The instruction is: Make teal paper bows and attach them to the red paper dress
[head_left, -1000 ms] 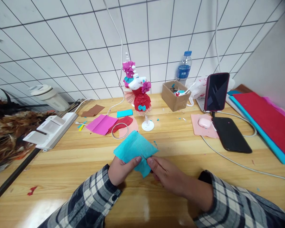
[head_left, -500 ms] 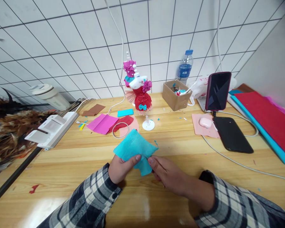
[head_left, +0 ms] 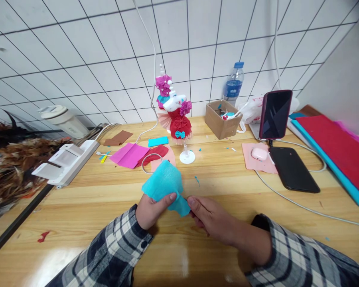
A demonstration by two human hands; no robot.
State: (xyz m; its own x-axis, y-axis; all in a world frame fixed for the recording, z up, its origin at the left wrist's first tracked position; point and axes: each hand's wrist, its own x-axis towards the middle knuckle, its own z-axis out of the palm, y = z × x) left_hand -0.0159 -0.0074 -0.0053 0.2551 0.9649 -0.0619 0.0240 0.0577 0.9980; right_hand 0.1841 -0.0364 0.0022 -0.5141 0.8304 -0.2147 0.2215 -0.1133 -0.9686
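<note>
A piece of turquoise crepe paper (head_left: 165, 183) is held just above the wooden table (head_left: 86, 199), bunched and narrower on its right side. My left hand (head_left: 152, 210) pinches its lower left edge with thumb and fingers closed. My right hand (head_left: 211, 217) pinches the lower right corner, fingers closed on the paper. Behind the paper stands a small mannequin (head_left: 178, 121) in a red paper dress with a turquoise bow and magenta flowers.
Pink, red and turquoise paper scraps (head_left: 130, 154) and a wire ring (head_left: 151, 165) lie left of the mannequin. A cardboard box (head_left: 223, 119), a water bottle (head_left: 233, 81), an upright phone (head_left: 275, 113), a flat phone (head_left: 293, 169), earbuds case (head_left: 259, 153) and paper sheets (head_left: 332, 151) sit right. A power strip (head_left: 64, 161) and feathers (head_left: 12, 167) are left.
The paper's right side has been gathered in toward the middle, so the sheet looks narrower and more bunched. Both hands stay at its lower edge.
</note>
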